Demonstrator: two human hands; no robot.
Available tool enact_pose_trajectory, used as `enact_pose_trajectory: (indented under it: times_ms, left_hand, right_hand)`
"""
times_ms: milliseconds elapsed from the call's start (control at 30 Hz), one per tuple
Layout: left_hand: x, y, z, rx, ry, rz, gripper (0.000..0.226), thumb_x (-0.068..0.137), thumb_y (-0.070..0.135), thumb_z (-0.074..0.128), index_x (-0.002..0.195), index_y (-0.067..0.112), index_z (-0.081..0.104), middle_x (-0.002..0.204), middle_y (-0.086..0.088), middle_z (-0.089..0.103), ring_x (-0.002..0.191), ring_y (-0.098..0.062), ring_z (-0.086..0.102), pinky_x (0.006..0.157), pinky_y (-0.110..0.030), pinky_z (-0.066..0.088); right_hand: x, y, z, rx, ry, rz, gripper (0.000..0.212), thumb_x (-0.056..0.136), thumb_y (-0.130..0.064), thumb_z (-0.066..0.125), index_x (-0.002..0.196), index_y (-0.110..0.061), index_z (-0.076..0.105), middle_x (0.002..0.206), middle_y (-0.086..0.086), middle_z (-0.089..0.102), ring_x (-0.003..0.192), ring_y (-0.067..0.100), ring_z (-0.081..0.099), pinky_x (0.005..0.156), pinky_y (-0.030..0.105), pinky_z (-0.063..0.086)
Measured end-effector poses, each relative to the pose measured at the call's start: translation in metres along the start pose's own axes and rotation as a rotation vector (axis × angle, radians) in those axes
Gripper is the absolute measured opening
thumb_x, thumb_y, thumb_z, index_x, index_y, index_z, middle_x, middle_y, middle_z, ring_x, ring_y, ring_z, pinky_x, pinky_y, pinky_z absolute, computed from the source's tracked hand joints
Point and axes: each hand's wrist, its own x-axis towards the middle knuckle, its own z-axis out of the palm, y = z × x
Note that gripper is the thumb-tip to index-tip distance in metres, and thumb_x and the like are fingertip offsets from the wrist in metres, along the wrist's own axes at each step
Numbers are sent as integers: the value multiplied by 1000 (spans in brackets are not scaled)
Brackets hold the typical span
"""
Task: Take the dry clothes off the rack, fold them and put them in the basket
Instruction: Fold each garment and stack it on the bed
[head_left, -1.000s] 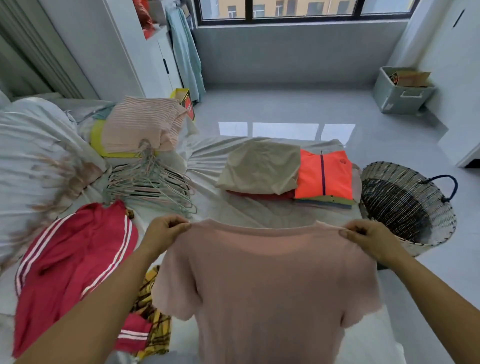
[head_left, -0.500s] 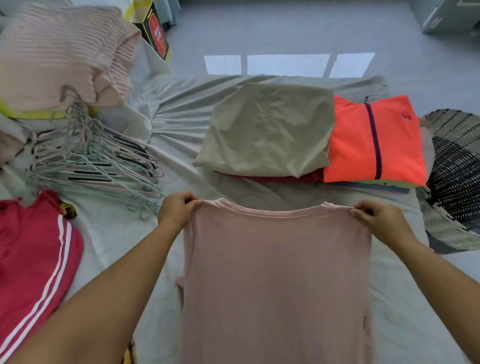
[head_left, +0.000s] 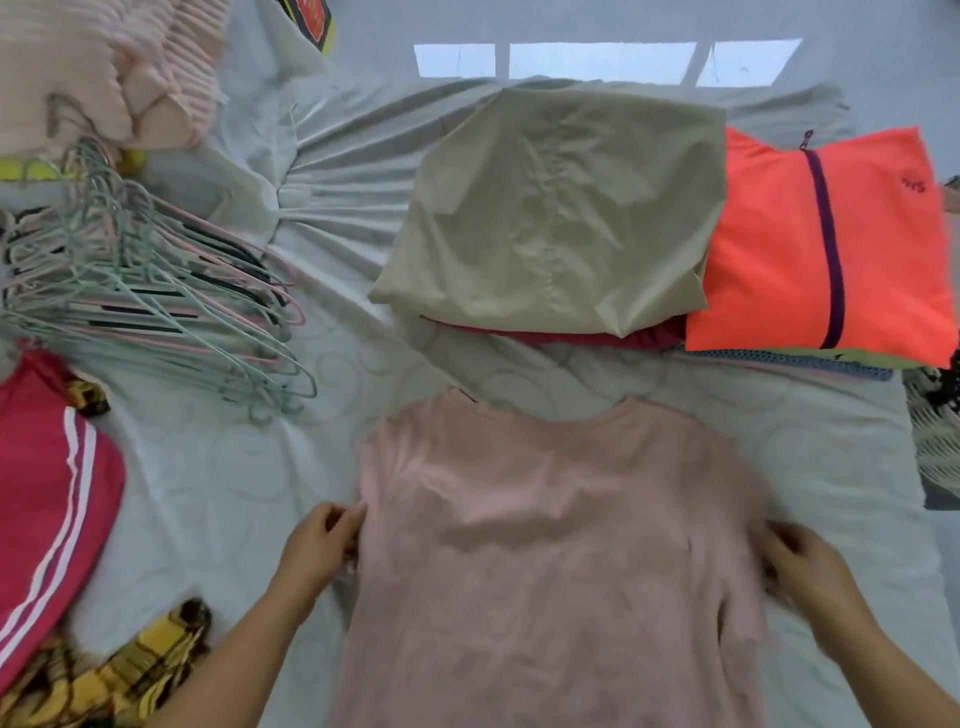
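Note:
A pale pink T-shirt (head_left: 550, 561) lies flat on the grey bed sheet (head_left: 218, 493), neck pointing away from me. My left hand (head_left: 322, 540) pinches its left edge at the sleeve with curled fingers. At the right sleeve, my right hand (head_left: 810, 566) is blurred, its fingers curled on the cloth. Only a strip of the woven basket (head_left: 935, 441) shows at the right edge, beside the bed. Beyond the shirt sit a folded beige garment (head_left: 561, 218) and a folded orange zip jacket (head_left: 779, 249), each on top of other folded clothes.
A heap of several wire hangers (head_left: 145, 291) lies on the left of the bed. A red garment with white stripes (head_left: 47, 493) and a yellow plaid one (head_left: 119, 670) lie at lower left. A pink striped garment (head_left: 93, 62) sits at top left.
The pink T-shirt went from held up by its shoulders to lying flat on the bed. Both hands slid down from the shoulders to the sleeves. My view tilted down.

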Motion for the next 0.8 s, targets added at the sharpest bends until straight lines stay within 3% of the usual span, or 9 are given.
enact_pose_trajectory:
  times_ms: [67, 167, 233, 333, 467, 567, 633, 733, 800]
  left_hand:
    - [-7, 7, 8, -69, -70, -77, 22, 90, 24, 61, 83, 3, 58, 69, -9, 59, 57, -20, 54, 48, -27, 45]
    - [-10, 22, 11, -186, -233, -129, 17, 87, 16, 64, 86, -1, 60, 60, -9, 56, 41, -14, 47, 36, -19, 36]
    - [-11, 25, 9, -312, -256, -129, 16, 88, 16, 61, 95, 2, 61, 74, -10, 63, 49, -14, 54, 34, -19, 36]
    - [-10, 17, 1, -421, -172, -53, 17, 92, 20, 56, 107, 11, 58, 92, -4, 64, 68, -15, 55, 36, -17, 37]
    - [0, 5, -13, -73, -24, 68, 20, 86, 20, 66, 87, 12, 48, 80, -5, 51, 61, -17, 45, 42, -24, 34]
    - [10, 8, -24, -100, 125, 99, 32, 77, 13, 74, 86, 10, 44, 79, -7, 48, 65, -24, 49, 40, -28, 41]
    - [14, 5, -30, -172, 292, 95, 39, 75, 9, 76, 98, 7, 45, 80, -5, 47, 78, -25, 51, 61, -31, 42]
    - [7, -12, -38, -285, 517, 54, 35, 83, 8, 67, 102, 10, 38, 74, 0, 43, 77, -24, 48, 72, -31, 36]
    - [-4, -33, -36, -219, 390, 32, 24, 87, 13, 64, 97, 9, 43, 80, -6, 52, 82, -30, 54, 75, -39, 42]
  right_hand:
    - [-12, 5, 7, 117, -83, 83, 23, 91, -18, 59, 97, 4, 62, 83, 18, 66, 72, 28, 58, 67, 36, 49]
    - [-18, -6, 11, 405, -252, 284, 19, 88, -14, 60, 98, 2, 61, 82, 17, 72, 82, 31, 64, 60, 36, 58]
    - [-17, -12, 11, 499, -284, 329, 20, 86, -14, 61, 100, 0, 62, 82, 13, 73, 81, 29, 66, 59, 33, 59]
    - [-19, -15, 12, 563, -217, 238, 22, 89, -12, 56, 109, -4, 61, 83, 7, 73, 72, 18, 69, 59, 28, 58]
    - [-21, -13, 2, 275, -50, 23, 30, 92, -13, 54, 121, -3, 50, 101, 13, 63, 86, 25, 59, 59, 25, 54]
    - [-9, -2, -18, 29, 191, -53, 77, 62, -51, 77, 108, 4, 50, 96, 25, 59, 71, 28, 58, 59, 32, 51]
    - [-5, 6, -30, 20, 340, 21, 69, 54, -45, 69, 108, -5, 50, 104, 29, 59, 73, 32, 63, 63, 41, 55]
    - [0, 17, -40, 139, 398, 32, 53, 76, -17, 69, 124, -13, 48, 125, 22, 52, 92, 22, 61, 47, 5, 45]
    - [-3, 30, -35, 65, 376, 8, 55, 86, -9, 64, 133, 4, 39, 132, 27, 47, 106, 27, 52, 49, -2, 41]
